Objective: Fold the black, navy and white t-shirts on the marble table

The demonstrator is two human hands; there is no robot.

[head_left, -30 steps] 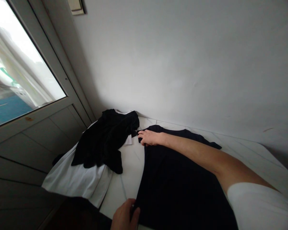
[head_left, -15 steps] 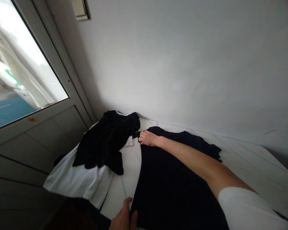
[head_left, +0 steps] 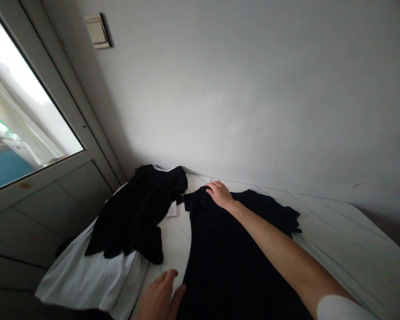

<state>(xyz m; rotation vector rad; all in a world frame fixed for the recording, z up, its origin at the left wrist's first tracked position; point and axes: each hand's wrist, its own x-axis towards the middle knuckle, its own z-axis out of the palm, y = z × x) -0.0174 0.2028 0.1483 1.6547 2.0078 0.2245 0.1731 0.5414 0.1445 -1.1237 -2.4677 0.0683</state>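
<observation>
A black garment, perhaps a shirt or dress, lies spread on the white table, with its short sleeve end pointing left. My right hand rests over its upper edge, fingers extended and slightly apart on the bunched cloth. Low in the view, my left hand is beside the garment's left edge, thumb and fingers apart, holding nothing. Whether its thumb touches the cloth I cannot tell. To the left, a black short-sleeved top lies on top of a white garment.
The white marble-patterned table stands against a pale wall. At the left is a panelled door with a glass pane. A light switch is on the wall. The white garment hangs over the table's left edge.
My right hand has moved right along the garment's upper edge, off the sleeve, and its fingers have loosened. My left hand has shifted slightly left. The view has tilted up and turned right.
</observation>
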